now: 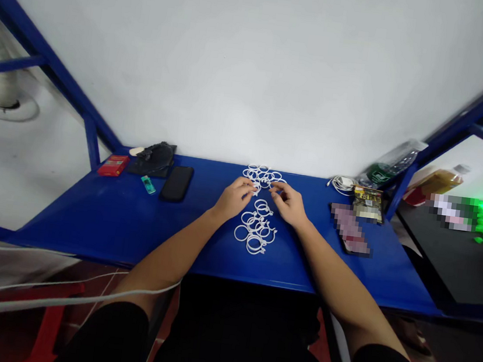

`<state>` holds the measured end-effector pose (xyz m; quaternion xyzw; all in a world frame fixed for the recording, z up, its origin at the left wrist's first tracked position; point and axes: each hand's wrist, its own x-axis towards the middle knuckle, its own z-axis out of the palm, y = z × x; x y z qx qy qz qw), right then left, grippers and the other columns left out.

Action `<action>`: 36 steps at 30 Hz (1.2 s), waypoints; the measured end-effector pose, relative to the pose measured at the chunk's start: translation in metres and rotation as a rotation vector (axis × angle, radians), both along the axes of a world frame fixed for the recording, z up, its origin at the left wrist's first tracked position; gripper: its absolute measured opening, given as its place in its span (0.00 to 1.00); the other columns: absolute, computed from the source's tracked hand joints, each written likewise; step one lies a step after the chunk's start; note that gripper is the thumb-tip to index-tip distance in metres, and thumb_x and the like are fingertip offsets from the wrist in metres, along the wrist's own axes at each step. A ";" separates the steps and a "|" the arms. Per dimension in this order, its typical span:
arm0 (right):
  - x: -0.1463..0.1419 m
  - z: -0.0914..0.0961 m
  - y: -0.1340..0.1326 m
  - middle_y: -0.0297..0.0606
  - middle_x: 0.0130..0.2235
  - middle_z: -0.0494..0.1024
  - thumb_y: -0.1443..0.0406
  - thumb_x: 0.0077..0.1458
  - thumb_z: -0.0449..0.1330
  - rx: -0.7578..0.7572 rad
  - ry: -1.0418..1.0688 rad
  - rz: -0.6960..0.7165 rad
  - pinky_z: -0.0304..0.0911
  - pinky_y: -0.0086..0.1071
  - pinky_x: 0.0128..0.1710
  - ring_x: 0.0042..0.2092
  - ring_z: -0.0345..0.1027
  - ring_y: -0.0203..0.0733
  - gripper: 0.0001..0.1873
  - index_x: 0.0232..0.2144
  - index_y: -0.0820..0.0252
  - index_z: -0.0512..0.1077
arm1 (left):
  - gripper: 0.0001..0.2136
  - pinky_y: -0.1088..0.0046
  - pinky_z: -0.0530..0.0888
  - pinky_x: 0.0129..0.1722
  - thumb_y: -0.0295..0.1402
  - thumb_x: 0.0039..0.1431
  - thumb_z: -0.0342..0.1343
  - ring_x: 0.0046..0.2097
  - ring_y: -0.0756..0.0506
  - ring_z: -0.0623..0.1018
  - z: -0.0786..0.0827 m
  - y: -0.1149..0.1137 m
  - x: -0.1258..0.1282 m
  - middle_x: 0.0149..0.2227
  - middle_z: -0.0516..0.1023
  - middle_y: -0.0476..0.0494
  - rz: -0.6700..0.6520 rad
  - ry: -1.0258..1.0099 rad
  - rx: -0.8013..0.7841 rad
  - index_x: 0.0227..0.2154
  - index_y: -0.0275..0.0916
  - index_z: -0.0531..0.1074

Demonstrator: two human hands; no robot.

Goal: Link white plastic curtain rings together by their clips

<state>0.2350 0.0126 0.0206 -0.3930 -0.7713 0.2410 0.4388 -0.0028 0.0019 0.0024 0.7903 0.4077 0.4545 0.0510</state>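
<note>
My left hand is pinched around a white plastic ring clip at the near edge of the far pile. Across from it, my right hand has its fingers curled together by the right side of that pile; whatever is between the fingertips is too small to make out. The far pile of white ring clips lies close to the wall. A second, looser group of white ring clips, thin hoops with small clasp tabs, lies nearer my body, between my forearms.
On the blue table, a black phone, lighter, red box and black bag lie left. Right are another phone, a packet, white cable and plastic bottle.
</note>
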 end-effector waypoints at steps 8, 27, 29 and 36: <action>-0.010 0.000 -0.009 0.38 0.37 0.83 0.61 0.66 0.58 0.050 -0.098 0.138 0.68 0.34 0.38 0.34 0.74 0.41 0.14 0.48 0.56 0.80 | 0.08 0.67 0.81 0.48 0.31 0.71 0.56 0.46 0.47 0.82 0.004 -0.014 0.014 0.45 0.82 0.42 -0.157 0.011 0.050 0.44 0.41 0.80; -0.009 -0.003 0.000 0.34 0.34 0.79 0.69 0.54 0.57 -0.100 0.181 0.232 0.65 0.30 0.34 0.32 0.71 0.36 0.07 0.30 0.58 0.76 | 0.08 0.73 0.79 0.39 0.35 0.64 0.65 0.36 0.47 0.84 0.001 -0.013 0.018 0.36 0.86 0.46 -0.170 -0.198 -0.235 0.44 0.40 0.82; -0.008 -0.002 0.000 0.33 0.30 0.77 0.69 0.55 0.55 -0.097 0.152 0.227 0.65 0.30 0.34 0.31 0.70 0.36 0.09 0.29 0.57 0.76 | 0.07 0.72 0.79 0.40 0.35 0.64 0.64 0.38 0.47 0.84 0.001 -0.013 0.018 0.38 0.86 0.45 -0.170 -0.177 -0.215 0.42 0.40 0.82; 0.022 -0.012 0.024 0.44 0.54 0.80 0.65 0.65 0.54 0.085 -0.099 -0.063 0.72 0.41 0.51 0.50 0.75 0.47 0.17 0.52 0.55 0.76 | 0.05 0.69 0.78 0.40 0.35 0.65 0.63 0.36 0.48 0.80 0.004 -0.009 0.006 0.36 0.83 0.44 -0.208 -0.058 -0.111 0.37 0.40 0.82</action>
